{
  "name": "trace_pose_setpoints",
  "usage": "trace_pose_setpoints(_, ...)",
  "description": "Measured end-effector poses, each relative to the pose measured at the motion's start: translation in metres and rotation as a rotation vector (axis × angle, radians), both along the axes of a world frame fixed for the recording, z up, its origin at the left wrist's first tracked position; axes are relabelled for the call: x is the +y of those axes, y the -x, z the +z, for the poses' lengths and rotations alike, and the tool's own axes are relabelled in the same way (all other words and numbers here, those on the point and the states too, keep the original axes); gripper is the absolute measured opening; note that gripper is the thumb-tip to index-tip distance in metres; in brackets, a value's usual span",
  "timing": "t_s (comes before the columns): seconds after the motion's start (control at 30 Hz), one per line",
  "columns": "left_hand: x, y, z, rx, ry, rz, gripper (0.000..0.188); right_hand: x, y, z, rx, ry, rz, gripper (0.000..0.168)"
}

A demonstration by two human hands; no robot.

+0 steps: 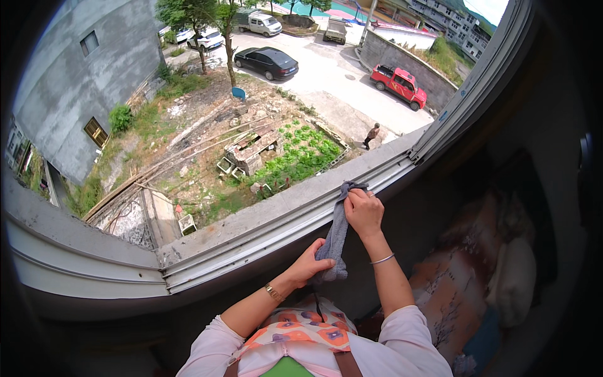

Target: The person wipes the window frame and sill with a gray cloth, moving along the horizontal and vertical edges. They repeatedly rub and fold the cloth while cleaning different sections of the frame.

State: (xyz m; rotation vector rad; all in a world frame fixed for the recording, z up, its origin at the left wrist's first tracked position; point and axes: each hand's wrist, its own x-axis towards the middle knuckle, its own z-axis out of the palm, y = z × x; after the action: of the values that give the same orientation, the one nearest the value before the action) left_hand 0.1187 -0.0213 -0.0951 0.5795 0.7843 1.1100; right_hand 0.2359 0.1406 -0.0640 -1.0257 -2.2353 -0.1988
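A grey cloth hangs bunched between my two hands. My right hand grips its upper part against the metal window track, a ring on one finger and a bracelet on the wrist. Lower and to the left, my left hand holds the cloth's lower end on the room side of the track, thumb lying over it. The upper end of the cloth rests on the track. A floral apron covers my front.
Beyond the track runs a concrete ledge, with a drop to the yard outside. The window frame rises at the right. Inside, at lower right, lie patterned bedding and a pale pillow. A person is outside below.
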Motion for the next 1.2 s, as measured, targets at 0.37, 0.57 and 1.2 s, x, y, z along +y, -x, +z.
trace_pose_setpoints(0.37,-0.113,0.065,-0.022,0.008,0.087,0.129,0.044,-0.085,0.067,-0.008,0.142,0.115,0.235,0.006)
trace_pose_setpoints(0.57,-0.201,0.106,-0.024,0.044,0.146,0.248,0.048,-0.157,0.125,-0.007,0.117,0.143,0.380,0.010)
trace_pose_setpoints(1.2,-0.118,0.056,-0.008,0.049,0.009,0.113,0.058,-0.098,0.072,0.000,0.065,0.076,0.242,0.005)
